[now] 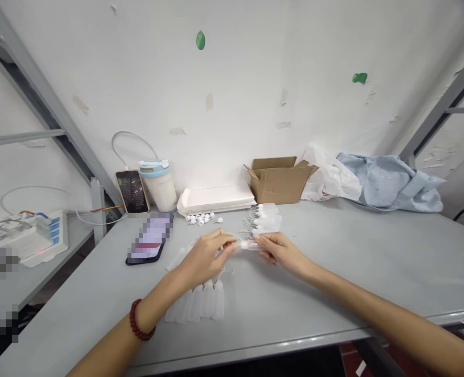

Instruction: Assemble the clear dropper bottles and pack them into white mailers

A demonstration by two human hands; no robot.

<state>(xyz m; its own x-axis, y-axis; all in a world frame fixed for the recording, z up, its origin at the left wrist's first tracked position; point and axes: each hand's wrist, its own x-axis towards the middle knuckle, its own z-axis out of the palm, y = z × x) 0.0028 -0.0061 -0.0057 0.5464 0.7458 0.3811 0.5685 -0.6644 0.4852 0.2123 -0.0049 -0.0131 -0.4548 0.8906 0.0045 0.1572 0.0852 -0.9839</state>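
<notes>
Above the grey table [314, 298], both hands meet at a small translucent plastic bottle [251, 245] held lying on its side. My right hand [277, 248] is closed around its body. My left hand [212, 254] pinches the white cap [243, 244] at its left end; the exact contact is partly hidden by the fingers. Below the left wrist lies a row of similar translucent bottles [202, 303], and others [176, 257] lie partly behind that hand. Beyond the right hand, a stack of bottles [266, 217] has thin pale strands at the left ends. Several loose white caps [201, 219] lie farther back.
Along the wall stand a phone [133, 191], a lidded cup [159, 188], a white tray [218, 198], an open cardboard box [281, 186], a white plastic bag [328, 178] and blue cloth-like material [389, 180]. Another phone [150, 238] lies flat; a power strip [45, 241] is at left.
</notes>
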